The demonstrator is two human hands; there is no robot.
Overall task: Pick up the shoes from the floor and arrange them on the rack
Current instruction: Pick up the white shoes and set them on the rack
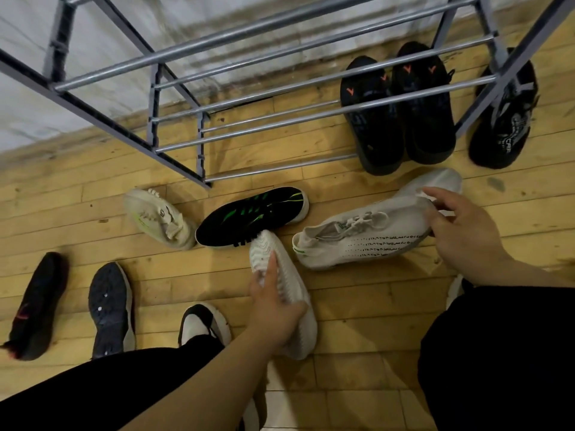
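Well left of my left hand (273, 309), a black shoe (40, 306) and a dark grey shoe (110, 309) lie on the floor (357, 337). That hand is curled round a white shoe (291, 293), sole up, its tip against the black-and-green shoe (255, 214) just beyond my fingers. My right hand (463, 231) pinches the toe of a white knit shoe (367, 236) lying between both hands. Beyond the right hand, a black pair (373, 126) sits behind the rack (249, 88) bars.
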